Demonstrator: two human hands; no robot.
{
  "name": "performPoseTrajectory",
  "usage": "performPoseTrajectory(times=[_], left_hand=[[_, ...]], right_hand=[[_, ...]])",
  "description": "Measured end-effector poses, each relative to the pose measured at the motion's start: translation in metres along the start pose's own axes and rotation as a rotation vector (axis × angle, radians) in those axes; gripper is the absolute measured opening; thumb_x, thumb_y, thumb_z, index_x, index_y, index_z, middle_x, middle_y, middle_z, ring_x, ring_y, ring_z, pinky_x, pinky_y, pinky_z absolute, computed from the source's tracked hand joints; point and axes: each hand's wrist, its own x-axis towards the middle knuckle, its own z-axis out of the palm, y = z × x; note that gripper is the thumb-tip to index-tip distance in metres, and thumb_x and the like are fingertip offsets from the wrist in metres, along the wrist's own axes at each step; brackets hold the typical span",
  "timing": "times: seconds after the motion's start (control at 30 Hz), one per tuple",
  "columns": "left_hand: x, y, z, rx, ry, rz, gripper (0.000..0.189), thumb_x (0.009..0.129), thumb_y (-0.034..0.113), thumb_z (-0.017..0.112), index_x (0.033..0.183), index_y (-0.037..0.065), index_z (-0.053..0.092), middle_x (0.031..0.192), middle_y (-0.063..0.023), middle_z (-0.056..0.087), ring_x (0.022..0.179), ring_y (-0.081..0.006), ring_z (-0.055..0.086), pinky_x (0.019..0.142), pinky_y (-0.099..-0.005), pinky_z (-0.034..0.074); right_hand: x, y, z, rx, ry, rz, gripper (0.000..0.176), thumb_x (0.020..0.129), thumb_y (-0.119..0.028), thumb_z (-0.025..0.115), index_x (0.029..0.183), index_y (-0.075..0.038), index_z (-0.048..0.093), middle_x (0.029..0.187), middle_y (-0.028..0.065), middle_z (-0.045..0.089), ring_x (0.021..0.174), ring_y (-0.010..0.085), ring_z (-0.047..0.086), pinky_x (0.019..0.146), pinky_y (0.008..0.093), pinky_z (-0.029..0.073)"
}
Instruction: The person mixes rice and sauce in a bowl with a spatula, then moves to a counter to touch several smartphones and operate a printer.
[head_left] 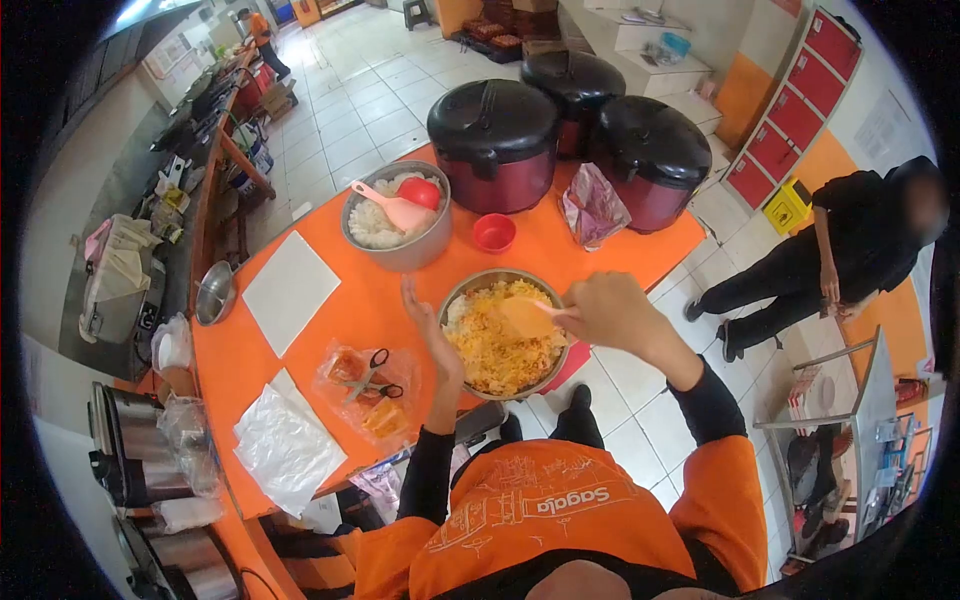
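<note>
My right hand (622, 318) is closed round the handle of a pale orange rice paddle (524, 318). The paddle's blade lies in a metal bowl (552, 385) of yellow-orange seasoned rice (495, 352), with some white rice showing at the left edge. Against the bowl's left side is my left hand (436, 338), open with its fingers stretched out. Just behind the bowl stands a grey pot (403, 257) of white rice, holding a pink rice paddle (400, 211) and a red cup (419, 192). A small red bowl (494, 233) sits to that pot's right.
Large rice cookers (497, 150) and a crumpled bag (594, 207) occupy the table's far right. Scissors (373, 375) lie on plastic at left, near a white sheet (291, 293) and a plastic bag (287, 440). A person in black (850, 235) stands at right.
</note>
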Motion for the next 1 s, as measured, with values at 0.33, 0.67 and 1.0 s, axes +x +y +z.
performPoseTrajectory(times=[0.33, 0.67, 1.0], left_hand=[[-0.158, 0.023, -0.126, 0.399, -0.616, -0.343, 0.023, 0.087, 0.018, 0.044, 0.099, 0.000, 0.053, 0.108, -0.0097, 0.050, 0.104, -0.0216, 0.044, 0.089, -0.0333, 0.032], [-0.226, 0.032, -0.157, 0.245, -0.549, -0.641, 0.034, 0.089, 0.025, 0.037, 0.109, 0.000, 0.048, 0.111, -0.0100, 0.050, 0.105, -0.0214, 0.045, 0.089, -0.0317, 0.033], [-0.168, 0.034, -0.167, 0.295, -0.927, -1.086, 0.046, 0.089, 0.036, 0.035, 0.120, 0.001, 0.042, 0.114, -0.0093, 0.050, 0.108, -0.0170, 0.043, 0.092, -0.0288, 0.032]], right_hand=[[0.025, -0.015, 0.095, -0.106, 0.020, -0.052, 0.008, 0.064, -0.011, 0.056, 0.068, -0.005, 0.058, 0.061, 0.0117, 0.058, 0.058, 0.0251, 0.060, 0.051, 0.0346, 0.047], [0.058, -0.021, 0.047, -0.024, -0.075, 0.027, 0.013, 0.060, -0.015, 0.059, 0.067, -0.004, 0.059, 0.065, 0.0146, 0.059, 0.065, 0.0264, 0.060, 0.055, 0.0369, 0.047], [0.078, -0.049, 0.059, 0.033, -0.242, -0.070, 0.019, 0.063, -0.015, 0.054, 0.071, 0.002, 0.060, 0.069, 0.0174, 0.059, 0.067, 0.0305, 0.059, 0.058, 0.0406, 0.046]])
